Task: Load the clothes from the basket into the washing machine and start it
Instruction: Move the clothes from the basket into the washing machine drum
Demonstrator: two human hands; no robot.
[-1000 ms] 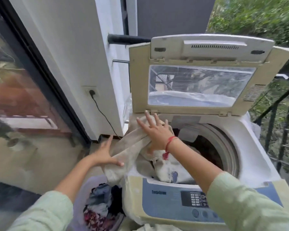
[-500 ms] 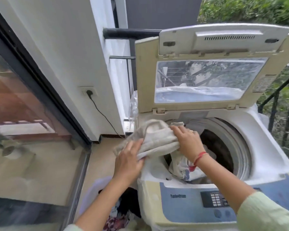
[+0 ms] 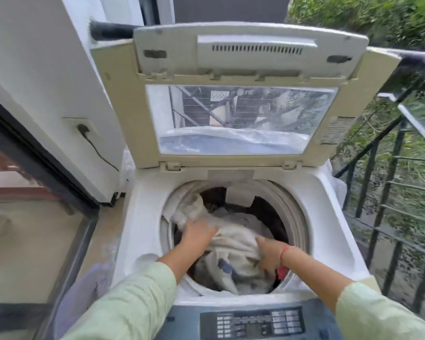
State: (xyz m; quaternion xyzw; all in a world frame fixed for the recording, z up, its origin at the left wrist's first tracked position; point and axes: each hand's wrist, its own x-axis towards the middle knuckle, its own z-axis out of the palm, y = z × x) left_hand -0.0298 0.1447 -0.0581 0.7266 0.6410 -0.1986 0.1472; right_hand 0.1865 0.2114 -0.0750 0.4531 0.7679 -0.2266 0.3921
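The top-loading washing machine (image 3: 142,217) stands with its lid (image 3: 123,106) raised. Both my hands reach into the drum (image 3: 295,217). A beige cloth (image 3: 233,239) lies on top of other pale laundry in there. My left hand (image 3: 198,233) presses flat on the cloth's left side. My right hand (image 3: 268,253), with a red thread at the wrist, grips the cloth's right edge, its fingers buried in the fabric. The control panel (image 3: 250,322) sits at the machine's front edge. A blurred pale purple basket (image 3: 84,288) shows left of the machine, its contents hidden.
A white wall with a socket and black cable (image 3: 84,128) stands to the left, beside a glass sliding door (image 3: 22,229). A black metal railing (image 3: 390,192) runs close along the machine's right side, with greenery beyond.
Both hands have moved the beige cloth off the machine's left rim and down into the drum. The view has shifted over the machine, so the basket's clothes are out of sight.
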